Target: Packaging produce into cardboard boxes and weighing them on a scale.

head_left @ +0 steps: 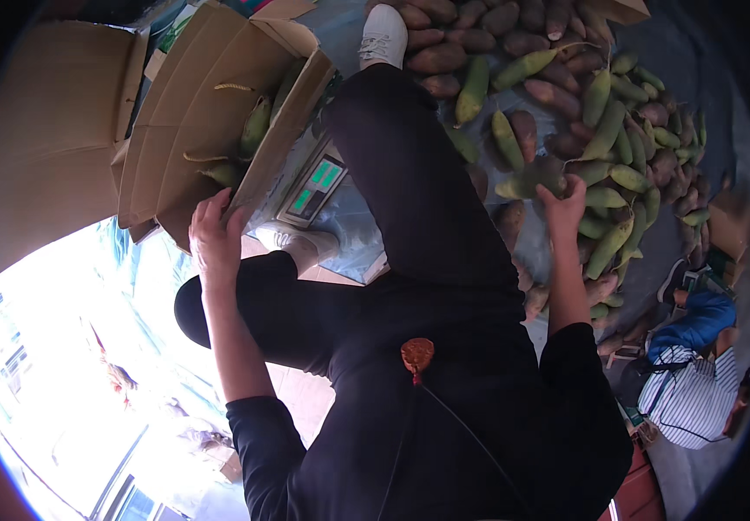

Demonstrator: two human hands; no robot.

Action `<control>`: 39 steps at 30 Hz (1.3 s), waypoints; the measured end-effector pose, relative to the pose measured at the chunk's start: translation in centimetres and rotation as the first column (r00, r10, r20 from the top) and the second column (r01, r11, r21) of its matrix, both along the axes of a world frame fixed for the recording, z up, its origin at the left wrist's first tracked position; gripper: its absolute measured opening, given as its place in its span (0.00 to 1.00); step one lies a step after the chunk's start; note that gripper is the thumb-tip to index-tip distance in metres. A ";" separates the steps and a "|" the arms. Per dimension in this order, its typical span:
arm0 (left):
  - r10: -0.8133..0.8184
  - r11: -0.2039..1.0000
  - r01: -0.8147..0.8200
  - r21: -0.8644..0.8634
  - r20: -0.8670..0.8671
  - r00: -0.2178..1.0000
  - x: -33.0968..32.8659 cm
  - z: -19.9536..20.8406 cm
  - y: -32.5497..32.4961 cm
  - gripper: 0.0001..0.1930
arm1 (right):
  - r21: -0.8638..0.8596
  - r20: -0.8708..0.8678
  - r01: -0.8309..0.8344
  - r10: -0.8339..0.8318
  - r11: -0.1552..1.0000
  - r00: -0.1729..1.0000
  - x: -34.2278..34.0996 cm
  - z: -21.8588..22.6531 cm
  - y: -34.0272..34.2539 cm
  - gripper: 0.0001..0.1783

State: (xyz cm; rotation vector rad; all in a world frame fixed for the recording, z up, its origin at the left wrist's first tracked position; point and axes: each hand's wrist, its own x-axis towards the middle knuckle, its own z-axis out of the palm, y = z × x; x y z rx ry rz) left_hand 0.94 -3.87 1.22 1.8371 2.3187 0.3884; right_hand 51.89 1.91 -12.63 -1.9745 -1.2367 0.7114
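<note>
My right hand (563, 204) is closed around the top end of a green radish (518, 185), held over the pile. Fingers and thumb of my left hand (215, 233) grip the near edge of an open cardboard box (191, 113). Inside that box lie a few green radishes (256, 128), some with long thin root tails. Beside the box, partly under it, sits a digital scale (317, 188) with a lit green display.
Long green radishes (607, 241) and reddish-brown roots (440, 59) are heaped on the floor at the right. Another cardboard box (49, 122) stands at the far left. At the lower right, a person in a striped top (689, 395) sits near the pile.
</note>
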 end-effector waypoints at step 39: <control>0.066 0.974 -0.101 0.203 0.170 0.983 -1.8 0.0 -1.7 0.10 | 0.514 -0.215 -0.601 0.770 0.612 0.601 -29.0 17.6 19.0 0.33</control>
